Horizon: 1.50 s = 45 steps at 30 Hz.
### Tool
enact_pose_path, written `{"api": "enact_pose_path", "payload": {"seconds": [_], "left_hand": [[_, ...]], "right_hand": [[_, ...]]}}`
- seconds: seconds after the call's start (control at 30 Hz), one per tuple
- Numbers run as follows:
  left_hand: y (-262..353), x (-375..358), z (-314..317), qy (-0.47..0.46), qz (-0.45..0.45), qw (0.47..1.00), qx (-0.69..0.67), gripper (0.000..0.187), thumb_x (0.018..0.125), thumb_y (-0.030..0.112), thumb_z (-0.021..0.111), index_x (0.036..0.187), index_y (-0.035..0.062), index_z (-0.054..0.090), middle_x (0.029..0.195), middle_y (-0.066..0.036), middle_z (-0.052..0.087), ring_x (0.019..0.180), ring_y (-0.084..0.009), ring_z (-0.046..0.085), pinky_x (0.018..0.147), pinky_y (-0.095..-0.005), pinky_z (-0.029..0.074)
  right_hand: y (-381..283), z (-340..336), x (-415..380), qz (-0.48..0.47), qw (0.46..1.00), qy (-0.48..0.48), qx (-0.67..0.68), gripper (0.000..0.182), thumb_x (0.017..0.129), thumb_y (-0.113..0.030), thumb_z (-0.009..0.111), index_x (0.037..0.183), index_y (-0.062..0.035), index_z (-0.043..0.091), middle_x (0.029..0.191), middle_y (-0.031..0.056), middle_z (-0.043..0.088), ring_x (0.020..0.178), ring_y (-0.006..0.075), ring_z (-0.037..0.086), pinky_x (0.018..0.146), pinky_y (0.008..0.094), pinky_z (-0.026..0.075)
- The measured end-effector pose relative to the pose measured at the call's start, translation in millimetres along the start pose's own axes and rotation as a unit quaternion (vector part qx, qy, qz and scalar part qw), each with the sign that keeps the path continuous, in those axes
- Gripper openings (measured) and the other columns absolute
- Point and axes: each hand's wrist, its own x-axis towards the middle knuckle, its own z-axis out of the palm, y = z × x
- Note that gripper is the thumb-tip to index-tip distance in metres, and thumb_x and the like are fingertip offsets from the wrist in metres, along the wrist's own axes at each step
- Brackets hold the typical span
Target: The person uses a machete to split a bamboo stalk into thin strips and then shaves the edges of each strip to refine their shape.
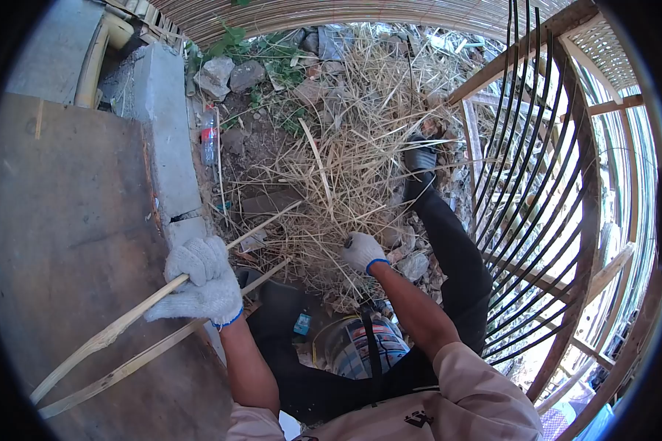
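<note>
My left hand (201,278), in a white knitted glove with a blue cuff, is closed around a long pale bamboo strip (118,328). The strip slants from the lower left up past the fist. A second bamboo strip (136,361) runs below it and passes under the same hand; whether the fingers hold it too is hidden. My right hand (364,252), gloved alike, is curled into a fist low over a heap of bamboo shavings (324,213). A small dark spot shows at its knuckles, but what it grips cannot be made out.
A brown board (81,220) lies at the left beside a concrete ledge (171,125). A plastic bottle (210,136) stands near stones (246,76). To the right is a wooden frame (587,169) with dark rods (526,176). A striped container (375,345) sits between my legs.
</note>
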Motion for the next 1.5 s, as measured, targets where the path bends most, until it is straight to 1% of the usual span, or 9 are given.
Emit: {"api": "enact_pose_path", "payload": {"seconds": [0.17,0.37,0.43,0.7,1.1,1.23,1.3,1.37,1.5], "left_hand": [[1,3,15,0.010,0.026,0.999,0.027,0.087,0.080,0.102,0.019,0.062,0.0174,0.034,0.052,0.002,0.028,0.050,-0.0123,0.025,0.045,-0.0309,0.016],[-1,1,9,-0.043,0.020,0.999,0.004,0.088,0.079,0.102,0.020,0.062,0.0171,0.035,0.052,0.003,0.028,0.049,-0.0124,0.024,0.045,-0.0309,0.016],[0,1,14,-0.026,0.016,0.999,0.012,0.088,0.079,0.102,0.020,0.062,0.0172,0.035,0.052,0.002,0.028,0.049,-0.0124,0.024,0.045,-0.0306,0.017],[-1,4,4,0.018,0.024,0.999,-0.011,0.088,0.079,0.102,0.021,0.062,0.0169,0.035,0.052,0.002,0.028,0.048,-0.0123,0.024,0.047,-0.0297,0.019],[2,3,3,-0.006,0.015,1.000,0.008,0.088,0.077,0.104,0.026,0.063,0.0171,0.035,0.052,0.001,0.029,0.045,-0.0121,0.024,0.042,-0.0295,0.017],[3,1,8,-0.007,0.010,1.000,0.009,0.088,0.077,0.103,0.027,0.063,0.0168,0.036,0.052,0.001,0.029,0.045,-0.0123,0.024,0.043,-0.0294,0.017],[3,1,5,-0.023,0.009,1.000,0.002,0.088,0.076,0.104,0.028,0.063,0.0166,0.036,0.053,0.001,0.030,0.047,-0.0122,0.024,0.043,-0.0295,0.017],[5,-3,6,-0.008,0.004,1.000,0.008,0.088,0.076,0.104,0.028,0.064,0.0170,0.036,0.053,0.001,0.031,0.048,-0.0122,0.024,0.043,-0.0294,0.017],[6,4,4,0.009,0.006,1.000,-0.002,0.088,0.076,0.104,0.029,0.064,0.0162,0.036,0.054,0.001,0.032,0.048,-0.0120,0.024,0.043,-0.0303,0.018]], "right_hand": [[-7,-9,-18,-0.034,0.999,-0.005,0.023,0.033,0.087,-0.030,0.066,0.101,-0.0010,0.073,0.099,0.0259,0.074,0.099,0.0437,0.071,0.090,0.0502,0.056],[17,-2,3,0.003,1.000,-0.011,-0.020,0.031,0.084,-0.028,0.068,0.097,-0.0005,0.073,0.095,0.0271,0.074,0.096,0.0428,0.072,0.091,0.0491,0.057],[4,-12,-21,-0.042,0.999,-0.005,0.029,0.031,0.083,-0.028,0.068,0.099,-0.0011,0.074,0.098,0.0286,0.073,0.098,0.0426,0.072,0.092,0.0478,0.057],[13,10,-31,-0.026,0.999,0.005,0.033,0.029,0.086,-0.029,0.069,0.097,-0.0028,0.072,0.095,0.0240,0.074,0.094,0.0425,0.072,0.088,0.0496,0.057],[8,-12,-43,-0.047,0.999,0.014,-0.002,0.029,0.086,-0.029,0.069,0.099,-0.0031,0.070,0.096,0.0238,0.074,0.096,0.0423,0.071,0.086,0.0512,0.056],[50,19,-2,0.026,0.999,0.022,-0.042,0.027,0.090,-0.030,0.067,0.102,-0.0058,0.071,0.096,0.0238,0.074,0.095,0.0436,0.071,0.087,0.0531,0.056],[27,5,-7,0.039,0.998,0.020,-0.042,0.027,0.089,-0.029,0.067,0.101,-0.0052,0.071,0.097,0.0239,0.074,0.096,0.0430,0.071,0.087,0.0529,0.056],[11,-6,-28,-0.042,0.999,0.016,-0.010,0.030,0.087,-0.029,0.067,0.103,-0.0041,0.071,0.099,0.0245,0.074,0.098,0.0413,0.072,0.089,0.0513,0.056],[20,11,-14,-0.032,0.999,0.013,0.027,0.033,0.087,-0.028,0.068,0.103,0.0003,0.070,0.097,0.0268,0.073,0.097,0.0438,0.071,0.087,0.0503,0.056]]}}
